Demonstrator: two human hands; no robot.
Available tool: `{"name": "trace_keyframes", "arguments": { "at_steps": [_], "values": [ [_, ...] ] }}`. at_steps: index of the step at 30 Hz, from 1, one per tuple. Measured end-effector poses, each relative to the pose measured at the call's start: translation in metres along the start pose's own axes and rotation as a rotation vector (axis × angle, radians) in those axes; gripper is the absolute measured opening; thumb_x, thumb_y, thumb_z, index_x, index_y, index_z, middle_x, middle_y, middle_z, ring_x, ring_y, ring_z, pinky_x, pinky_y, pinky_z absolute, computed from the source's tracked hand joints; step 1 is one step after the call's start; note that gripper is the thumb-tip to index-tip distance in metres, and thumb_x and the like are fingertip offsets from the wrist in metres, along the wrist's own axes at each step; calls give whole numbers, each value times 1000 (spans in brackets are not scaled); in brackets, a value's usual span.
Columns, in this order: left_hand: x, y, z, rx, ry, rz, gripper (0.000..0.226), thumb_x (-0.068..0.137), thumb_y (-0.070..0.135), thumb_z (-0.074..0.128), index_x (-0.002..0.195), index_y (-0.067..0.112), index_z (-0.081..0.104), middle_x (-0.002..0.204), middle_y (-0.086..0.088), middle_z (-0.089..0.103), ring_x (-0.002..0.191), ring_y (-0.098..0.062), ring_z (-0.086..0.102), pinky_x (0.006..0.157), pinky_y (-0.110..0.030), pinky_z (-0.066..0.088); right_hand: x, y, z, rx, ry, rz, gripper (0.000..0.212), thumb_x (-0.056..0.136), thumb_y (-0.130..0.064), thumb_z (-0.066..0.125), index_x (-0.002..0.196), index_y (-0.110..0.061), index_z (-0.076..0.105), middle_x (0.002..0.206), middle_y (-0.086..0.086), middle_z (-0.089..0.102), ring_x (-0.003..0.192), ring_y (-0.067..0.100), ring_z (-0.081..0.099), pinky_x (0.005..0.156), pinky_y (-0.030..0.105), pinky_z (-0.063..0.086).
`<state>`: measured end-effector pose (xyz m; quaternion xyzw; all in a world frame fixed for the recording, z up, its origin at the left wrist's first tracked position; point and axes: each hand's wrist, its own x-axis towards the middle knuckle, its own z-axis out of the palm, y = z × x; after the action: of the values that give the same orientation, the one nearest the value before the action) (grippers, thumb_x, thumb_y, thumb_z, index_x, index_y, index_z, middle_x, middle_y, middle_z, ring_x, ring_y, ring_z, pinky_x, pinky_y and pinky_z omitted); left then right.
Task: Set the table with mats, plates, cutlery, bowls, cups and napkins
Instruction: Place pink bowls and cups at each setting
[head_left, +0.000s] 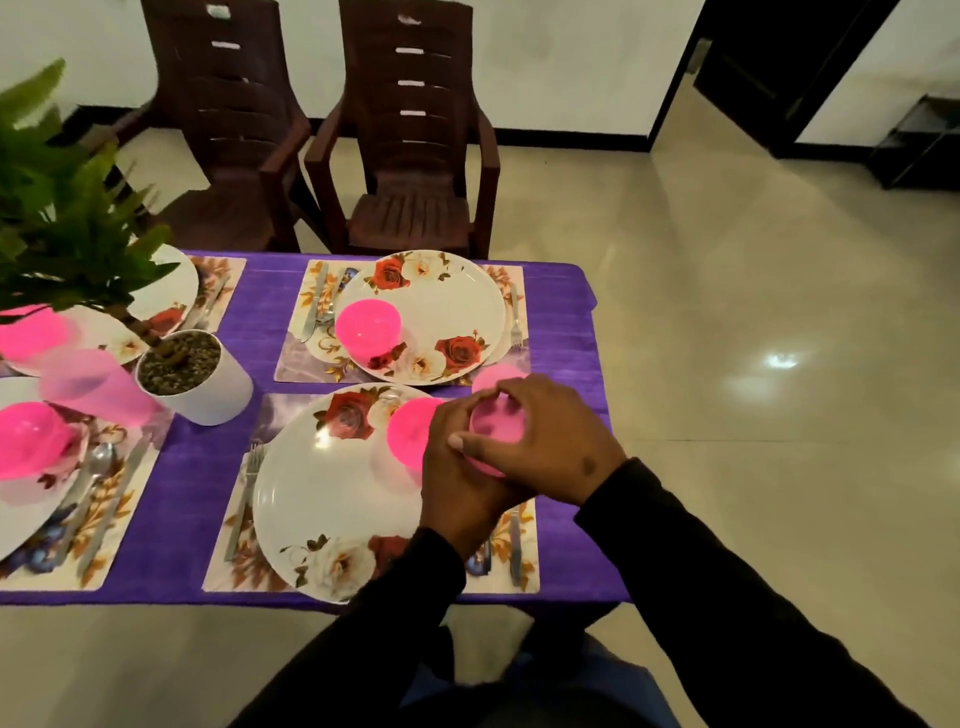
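- Head view: both hands meet over the right end of the near place setting, and both grip one pale pink cup (496, 423). The right hand (545, 441) curls over its top and far side; the left hand (462, 467) wraps it from below, thumb lying across the front.
- The held cup sits above the right edge of the near plate (322, 493), just beside a bright pink bowl (413, 428) that stands on that plate and is partly hidden by the left hand.
- A second pale pink cup (496, 375) shows just behind the right fingers, between the near and far mats; whether it touches the held cup cannot be told.
- Near setting: a fork (244, 499) lies left of the plate, a knife (514, 545) lies right of it, under the wrists.
- Far setting: a plate (447, 306) with a pink bowl (368, 326), cutlery on both sides.
- A white plant pot (200, 384) stands left of the near mat, with a tipped-looking pink cup (93, 387) just beside it.
- The purple tablecloth (566, 322) ends close to the right of the hands; bare floor lies beyond.
- Counted in view: four plates, four bright pink bowls, three pale cups, two brown chairs (415, 130) behind the far edge.
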<state>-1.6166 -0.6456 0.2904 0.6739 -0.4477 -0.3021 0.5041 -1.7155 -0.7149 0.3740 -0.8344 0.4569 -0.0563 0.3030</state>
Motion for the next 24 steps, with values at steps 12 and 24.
{"name": "trace_keyframes", "arguments": {
  "at_steps": [12, 24],
  "values": [
    [15, 61, 160, -93, 240, 10, 70, 62, 45, 69, 128, 27, 54, 120, 8, 59, 112, -13, 60, 96, -33, 52, -11, 134, -85, -145, 97, -89, 61, 80, -68, 62, 107, -13, 64, 103, 5, 65, 96, 23, 55, 86, 36, 47],
    [55, 123, 327, -55, 129, -66, 81, 48, 23, 98, 120, 22, 60, 107, 17, 68, 99, 0, 65, 83, -17, 53, 0, 301, -196, -79, 168, -109, 91, 67, -83, 57, 131, -19, 58, 111, -4, 68, 98, 14, 57, 82, 25, 43]
  ]
}}
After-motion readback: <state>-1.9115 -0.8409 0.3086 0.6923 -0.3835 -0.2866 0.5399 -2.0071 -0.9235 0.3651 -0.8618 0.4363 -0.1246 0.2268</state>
